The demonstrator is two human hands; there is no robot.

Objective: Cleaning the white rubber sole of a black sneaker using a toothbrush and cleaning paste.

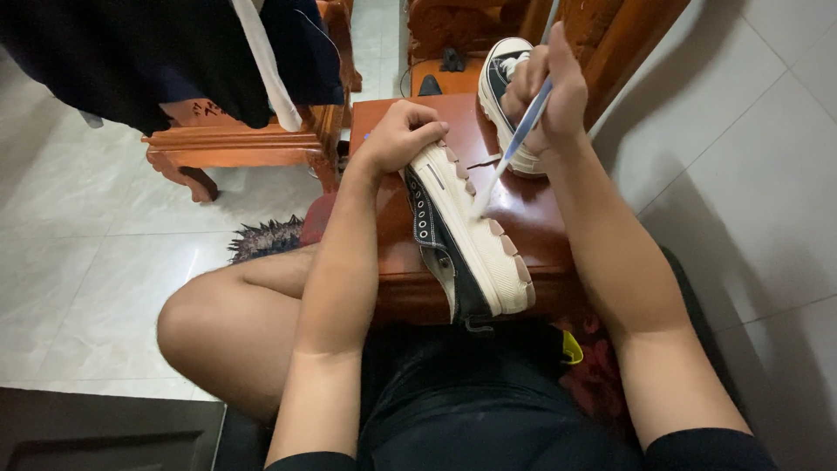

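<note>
A dark canvas sneaker with a thick white sole (466,240) lies on its side on a small reddish wooden table (532,218). My left hand (399,133) grips its toe end and holds it steady. My right hand (549,87) holds a slim blue-and-white brush-like tool (510,148) whose tip touches the white sole near the middle. The matching second sneaker (504,83) stands on the table's far side, partly hidden behind my right hand.
A carved wooden chair (235,139) with dark clothing (174,52) draped over it stands to the left. More carved wooden furniture (610,35) is behind the table. A small patterned mat (266,237) lies on the tiled floor (87,227). My bare knee (209,323) is at lower left.
</note>
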